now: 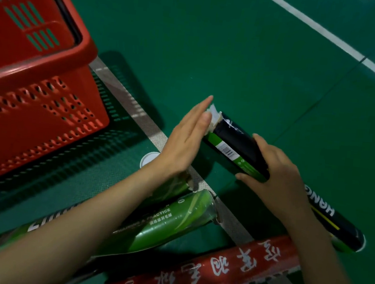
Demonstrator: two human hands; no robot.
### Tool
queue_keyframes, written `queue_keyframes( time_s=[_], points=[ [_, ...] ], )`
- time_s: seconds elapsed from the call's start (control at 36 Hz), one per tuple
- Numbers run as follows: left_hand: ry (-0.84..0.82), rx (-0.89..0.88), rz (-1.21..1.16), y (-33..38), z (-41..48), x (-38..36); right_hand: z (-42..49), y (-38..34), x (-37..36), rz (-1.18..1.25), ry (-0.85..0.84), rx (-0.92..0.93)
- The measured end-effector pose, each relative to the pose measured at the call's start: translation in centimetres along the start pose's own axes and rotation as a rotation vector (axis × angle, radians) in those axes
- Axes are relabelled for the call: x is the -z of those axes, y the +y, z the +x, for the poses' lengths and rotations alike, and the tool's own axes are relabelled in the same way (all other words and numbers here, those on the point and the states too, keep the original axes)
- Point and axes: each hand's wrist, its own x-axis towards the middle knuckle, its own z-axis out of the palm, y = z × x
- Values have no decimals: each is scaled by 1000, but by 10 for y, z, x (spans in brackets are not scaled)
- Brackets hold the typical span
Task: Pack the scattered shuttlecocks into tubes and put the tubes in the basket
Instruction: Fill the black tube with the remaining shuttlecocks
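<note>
Green court floor (213, 42) fills the view, crossed by a white line (327, 34) at the upper right and a grey strip of tape (127, 95) running diagonally beneath the hands; a black tube (234, 143) with a green band and a barcode slants across the middle, its open end up and to the left, its other end low at the right; white feathers of a shuttlecock (215, 116) stick out of that open end; the left hand (184, 141) lies flat against them, its fingers (198, 111) straight and together, grasping nothing, pressing the feathers toward the tube; the right hand (280, 179) grips the black tube about its middle, fingers (261, 141) curled round it; the red basket (53, 62) stands on the floor at the upper left, to the left of both hands; a white cap (147, 158) lies on the floor just beside the left wrist; a green tube (175, 220) lies under the left forearm, and a second green tube (173, 187) is partly hidden beneath the wrist; a red tube (216, 269) with white characters lies across the bottom, under the right forearm.
</note>
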Motion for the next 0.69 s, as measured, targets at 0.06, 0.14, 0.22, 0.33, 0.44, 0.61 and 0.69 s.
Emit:
queue_keyframes(
  time_s=[0.06,0.14,0.22,0.33,0.44,0.61,0.69],
  points=[
    [-20,34,-67,5,-1,-1,1,-2,-2,-1,9,15],
    [-56,79,-118,8,-4,-4,2,-2,-2,4,28,16],
    [-91,104,-140,7,-10,-10,3,-2,-4,-3,20,48],
    [-154,135,-135,3,-14,-16,3,3,-6,-10,4,46],
    [-217,157,-187,-3,-7,-7,3,8,-8,-28,0,40],
    [11,154,-141,-19,0,12,1,10,-16,-78,-10,58],
    [72,107,-113,-24,-9,13,0,10,-16,-72,0,68]
  ],
)
